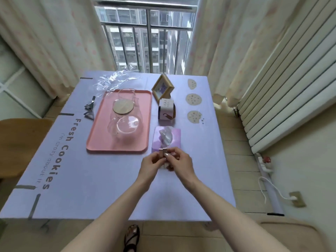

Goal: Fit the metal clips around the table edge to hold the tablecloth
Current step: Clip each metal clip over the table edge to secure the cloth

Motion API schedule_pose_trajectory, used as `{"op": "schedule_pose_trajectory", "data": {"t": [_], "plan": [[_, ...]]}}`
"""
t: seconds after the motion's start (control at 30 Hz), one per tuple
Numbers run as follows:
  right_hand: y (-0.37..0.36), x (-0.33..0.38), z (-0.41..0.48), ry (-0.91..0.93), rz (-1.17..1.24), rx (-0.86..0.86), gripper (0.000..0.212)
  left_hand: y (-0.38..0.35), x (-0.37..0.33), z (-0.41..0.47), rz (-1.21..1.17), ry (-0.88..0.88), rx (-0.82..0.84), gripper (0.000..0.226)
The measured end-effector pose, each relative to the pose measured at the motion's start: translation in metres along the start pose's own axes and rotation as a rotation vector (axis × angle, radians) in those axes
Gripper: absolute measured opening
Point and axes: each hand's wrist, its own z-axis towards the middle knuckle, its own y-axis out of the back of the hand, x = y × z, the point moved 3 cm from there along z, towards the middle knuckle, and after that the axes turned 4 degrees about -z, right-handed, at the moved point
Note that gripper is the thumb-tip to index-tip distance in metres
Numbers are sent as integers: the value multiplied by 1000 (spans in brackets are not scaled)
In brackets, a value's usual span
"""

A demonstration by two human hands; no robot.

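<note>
Lilac tablecloth [109,179]; metal clip [163,152] between hands [151,164] [180,161]

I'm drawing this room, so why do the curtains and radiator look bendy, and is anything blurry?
Head view: the wide-angle lens bows the radiator and curtains toward the edges; the left hand, right hand and metal clip they hold look slightly blurred.

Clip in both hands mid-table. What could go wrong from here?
1. The left hand and right hand only pinch the metal clip; it may slip and fall.
2. Pressing it onto an edge could tug the tablecloth and shift the pink tray carrying the glass jug.
3. The spare clips lie near the left edge and could get knocked off.
</note>
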Motion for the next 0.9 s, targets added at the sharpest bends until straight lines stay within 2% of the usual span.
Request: {"op": "schedule_pose_trajectory", "data": {"t": [0.23,0.37,0.57,0.67,0.9], "plan": [[96,-23,-28,-10,-130,37,19,-95,5,-33,18,18,0,11],[139,-30,-26,-28,-176,-28,27,-130,11,-27,113,74,-44,12],[184,-41,-1,-79,-247,-66,21,-157,22,12,281,166,-141,34],[202,-42,14,-97,-296,-69,17,-169,27,35,357,217,-166,33],[215,-32,59,-58,-441,39,11,-173,33,64,401,294,-227,30]]}}
